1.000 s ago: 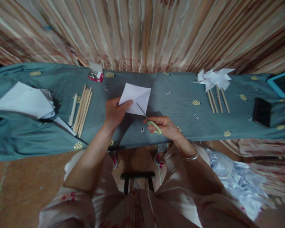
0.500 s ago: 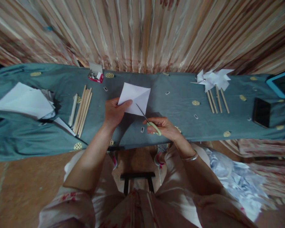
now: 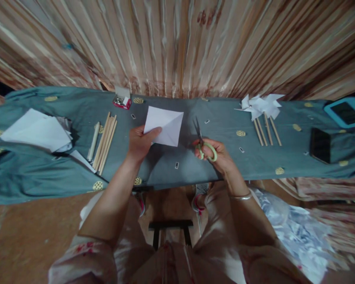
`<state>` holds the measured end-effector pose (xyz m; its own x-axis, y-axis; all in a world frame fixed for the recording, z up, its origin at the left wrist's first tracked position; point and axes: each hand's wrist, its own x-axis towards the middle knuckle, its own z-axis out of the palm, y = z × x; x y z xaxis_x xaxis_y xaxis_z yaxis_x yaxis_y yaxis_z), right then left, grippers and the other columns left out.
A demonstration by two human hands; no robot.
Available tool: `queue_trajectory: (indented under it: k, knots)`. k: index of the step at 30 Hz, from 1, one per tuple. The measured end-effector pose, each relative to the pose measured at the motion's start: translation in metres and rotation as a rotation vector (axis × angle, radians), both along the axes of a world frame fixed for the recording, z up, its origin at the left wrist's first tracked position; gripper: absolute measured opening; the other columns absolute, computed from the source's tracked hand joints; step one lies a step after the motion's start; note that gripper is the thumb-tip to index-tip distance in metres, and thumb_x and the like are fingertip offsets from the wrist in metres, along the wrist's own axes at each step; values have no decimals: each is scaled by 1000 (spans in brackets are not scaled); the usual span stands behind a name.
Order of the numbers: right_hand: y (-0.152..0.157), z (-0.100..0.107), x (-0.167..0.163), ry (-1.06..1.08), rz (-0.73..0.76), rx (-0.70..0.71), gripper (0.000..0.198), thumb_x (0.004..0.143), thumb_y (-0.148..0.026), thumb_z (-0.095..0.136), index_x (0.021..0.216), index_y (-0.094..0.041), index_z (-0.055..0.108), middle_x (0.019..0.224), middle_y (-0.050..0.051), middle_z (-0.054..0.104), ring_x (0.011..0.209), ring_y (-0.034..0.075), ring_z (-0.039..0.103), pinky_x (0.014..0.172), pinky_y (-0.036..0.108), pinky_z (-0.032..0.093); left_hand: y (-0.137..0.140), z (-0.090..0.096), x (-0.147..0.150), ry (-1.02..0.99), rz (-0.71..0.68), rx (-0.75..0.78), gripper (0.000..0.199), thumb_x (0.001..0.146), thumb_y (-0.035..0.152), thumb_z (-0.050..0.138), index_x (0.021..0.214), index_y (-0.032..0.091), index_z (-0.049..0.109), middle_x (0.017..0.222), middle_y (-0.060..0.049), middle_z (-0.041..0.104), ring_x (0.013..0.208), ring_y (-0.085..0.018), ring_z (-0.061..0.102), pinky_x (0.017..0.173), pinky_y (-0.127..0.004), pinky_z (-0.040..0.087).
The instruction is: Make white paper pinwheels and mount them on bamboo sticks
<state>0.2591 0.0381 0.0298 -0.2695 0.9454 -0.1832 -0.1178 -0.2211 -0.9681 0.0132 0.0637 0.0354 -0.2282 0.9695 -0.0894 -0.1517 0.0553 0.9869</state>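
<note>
My left hand point(image 3: 142, 142) pinches a square of white paper point(image 3: 169, 123) at its left side, thumb on top and fingers underneath. Crease lines show on the sheet, which is held above the cloth. To the right of it, my right hand point(image 3: 214, 154) grips a pair of scissors point(image 3: 198, 132) by the light green handles. The blades point away from me, slightly parted, and are apart from the paper.
At left lie a stack of white paper point(image 3: 37, 130), several wooden sticks point(image 3: 105, 142) and a glue-gun-like white tube point(image 3: 94, 141). A small box of metal pins point(image 3: 122, 101) stands behind. Paper pinwheels point(image 3: 262, 105), a phone point(image 3: 320, 145) and a blue-framed tablet point(image 3: 346, 112) lie at right.
The scissors have come out of the paper and moved right, their blades swinging to point away from me. The paper has shifted slightly left and turned a little in my left hand.
</note>
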Motion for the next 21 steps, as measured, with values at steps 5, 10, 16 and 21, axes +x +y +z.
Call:
queue_trajectory:
  k: [5, 10, 16, 21]
  knots:
    - [12, -8, -3, 12, -241, 70, 47, 61, -56, 88, 92, -24, 75, 71, -1, 72, 59, 10, 60, 53, 22, 43, -6, -3, 6, 62, -170, -79, 21, 60, 35, 84, 74, 20, 80, 73, -2, 75, 64, -19, 64, 57, -27, 50]
    - [18, -11, -3, -68, -267, 153, 46, 59, -46, 91, 96, -26, 73, 76, -3, 70, 68, 12, 61, 63, 26, 49, -9, -10, 12, 163, -317, -152, 22, 58, 35, 83, 67, 16, 77, 56, 0, 65, 53, -15, 56, 48, -23, 39]
    - [16, -4, -6, -152, -205, 93, 46, 52, -39, 92, 90, -24, 71, 68, -6, 64, 61, 11, 55, 57, 25, 46, -14, -10, 19, 69, -351, -214, 19, 56, 29, 85, 66, 17, 75, 58, -2, 65, 54, -18, 58, 47, -26, 41]
    - [17, -5, -10, -123, -274, 104, 43, 51, -39, 91, 86, -23, 70, 67, -7, 61, 61, 9, 51, 56, 24, 43, -13, -7, 19, -61, -291, -207, 25, 59, 34, 88, 64, 16, 72, 55, -2, 62, 52, -17, 57, 48, -26, 40]
